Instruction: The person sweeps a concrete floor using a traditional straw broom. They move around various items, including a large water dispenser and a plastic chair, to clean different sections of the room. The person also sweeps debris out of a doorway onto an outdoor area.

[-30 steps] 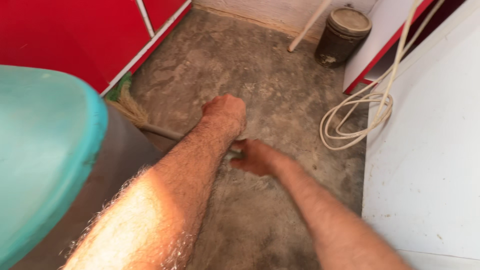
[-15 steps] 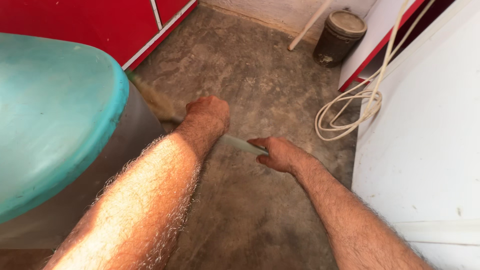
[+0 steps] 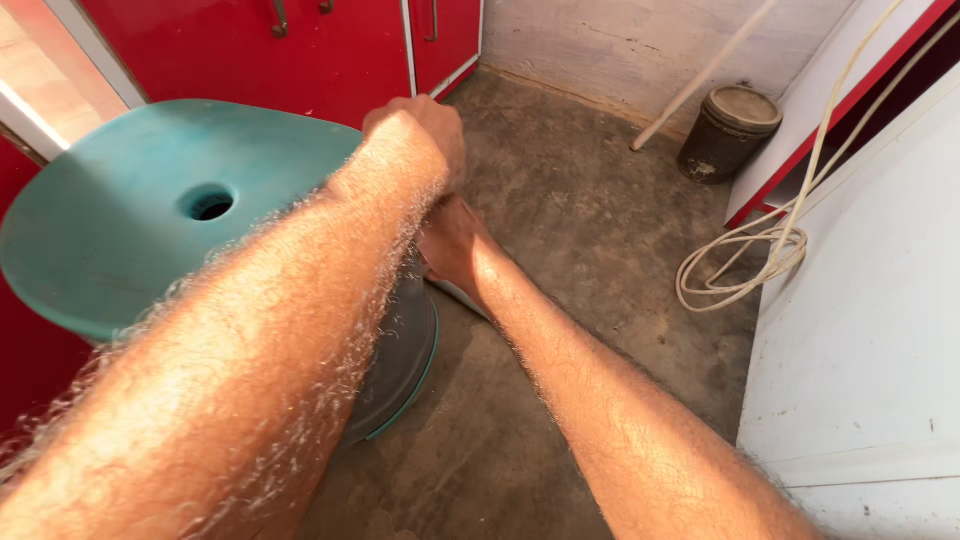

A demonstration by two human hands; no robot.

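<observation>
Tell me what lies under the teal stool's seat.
Under the teal stool seat, its dark round base shows, resting on the concrete floor. The left hand and right hand with their forearms cover the rest, including whatever they grip.

**Teal, Red and Grey Around the Hands**

The stool (image 3: 150, 215) beside the left hand (image 3: 420, 130) has a teal seat with a dark hole in it, and its lower part is dull grey with a thin teal edge. The cabinet doors (image 3: 330, 50) behind it are bright red, with pale trim between them. The floor (image 3: 590, 220) under the right hand (image 3: 455, 245) is mottled grey-brown. The coiled cord (image 3: 740, 265) is cream. The round container (image 3: 728, 132) is dark brown with a pale, dusty lid. The panel (image 3: 870, 320) is white with small specks, and the board (image 3: 840, 110) above it is edged in red. The back wall (image 3: 620, 40) is whitish grey.
</observation>
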